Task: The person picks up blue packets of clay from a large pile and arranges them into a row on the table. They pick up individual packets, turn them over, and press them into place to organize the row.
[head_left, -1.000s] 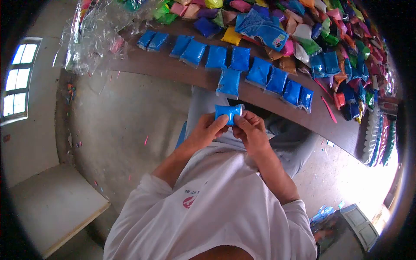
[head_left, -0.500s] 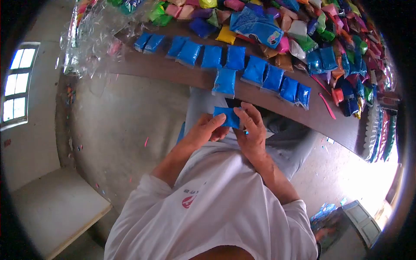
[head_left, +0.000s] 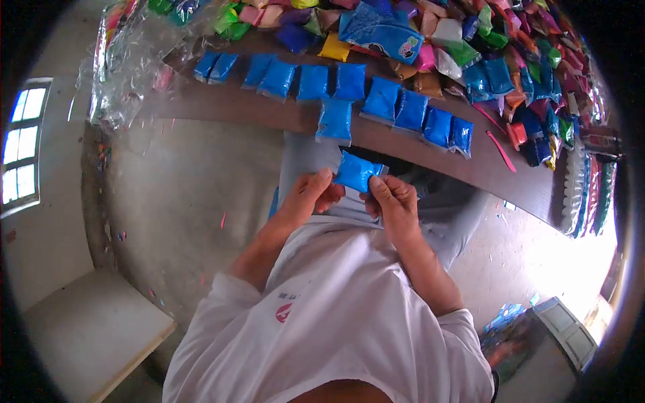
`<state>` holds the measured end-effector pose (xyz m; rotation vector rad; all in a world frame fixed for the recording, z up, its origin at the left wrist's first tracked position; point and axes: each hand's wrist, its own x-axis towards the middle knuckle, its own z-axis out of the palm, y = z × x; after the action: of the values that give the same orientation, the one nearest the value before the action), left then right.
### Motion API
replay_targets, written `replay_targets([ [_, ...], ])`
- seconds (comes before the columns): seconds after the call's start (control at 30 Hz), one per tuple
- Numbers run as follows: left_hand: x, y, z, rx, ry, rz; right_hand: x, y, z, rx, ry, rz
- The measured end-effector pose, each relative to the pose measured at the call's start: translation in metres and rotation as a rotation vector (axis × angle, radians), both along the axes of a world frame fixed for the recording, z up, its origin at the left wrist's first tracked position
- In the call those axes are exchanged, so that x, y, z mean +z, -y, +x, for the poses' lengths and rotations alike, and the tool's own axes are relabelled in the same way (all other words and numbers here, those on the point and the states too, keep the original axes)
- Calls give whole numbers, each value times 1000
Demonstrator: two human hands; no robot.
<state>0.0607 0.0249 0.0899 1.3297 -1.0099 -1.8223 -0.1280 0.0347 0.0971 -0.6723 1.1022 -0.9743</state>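
Note:
Above my lap, just off the table edge, a blue packet (head_left: 356, 171) is held between my hands. My right hand (head_left: 395, 201) pinches its right end between thumb and fingers. My left hand (head_left: 310, 196) is at the packet's left edge, thumb and curled fingers close against it. On the dark table (head_left: 269, 111) lies a row of several blue packets (head_left: 314, 82), with one blue packet (head_left: 334, 121) set below the row, nearer to me.
Behind the row is a heap of coloured packets (head_left: 447, 32). Clear plastic wrappers (head_left: 127, 60) hang at the table's left end. A pink stick (head_left: 501, 152) and a red piece (head_left: 517, 134) lie at the right. A pale board (head_left: 101, 329) stands at lower left.
The held packet has turned and tilted, showing more of its face. My left thumb has moved off its face to the left edge, and my right hand has shifted slightly down and right.

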Motion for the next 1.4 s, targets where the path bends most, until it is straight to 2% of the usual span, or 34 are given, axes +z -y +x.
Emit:
replay_targets([
  [0.1, 6, 4, -2, -110, -27, -96, -3, 0, -2, 26, 27, 8],
  [0.3, 6, 3, -4, -207, 93, -56, -8, -3, -3, 80, 93, 14],
  [0.47, 10, 2, -7, -175, 49, -52, -8, -6, -5, 67, 112, 58],
  [0.53, 10, 3, -8, -161, 54, -54, -11, -7, -7, 186, 14, -49],
  [0.77, 10, 3, -6, -187, 108, -55, 6, -5, 1, 96, 72, 10],
  [0.87, 17, 5, -6, -203, 110, -35, 5, -5, 1, 68, -16, 28],
  [0.97, 12, 3, -7, -199, 62, -29, -3, -6, -3, 173, -80, -35],
  [1.07, 4, 3, -4, -148, 14, -42, 3, -8, 0, 87, -105, -85],
  [1.13, 2, 6, -4, -130, -7, -57, 3, -7, -2, -116, -196, -190],
  [1.17, 2, 9, -4, -82, -66, -89, 3, -5, -4, -109, -195, -196],
  [1.23, 0, 13, -2, -22, -122, -130, 12, 4, -4, -247, -769, -581],
  [1.37, -2, 20, 5, 92, -111, -93, 23, 16, -7, -307, -888, -763],
  [1.4, 0, 21, 5, 124, -114, -62, 25, 18, -9, -293, -986, -831],
])
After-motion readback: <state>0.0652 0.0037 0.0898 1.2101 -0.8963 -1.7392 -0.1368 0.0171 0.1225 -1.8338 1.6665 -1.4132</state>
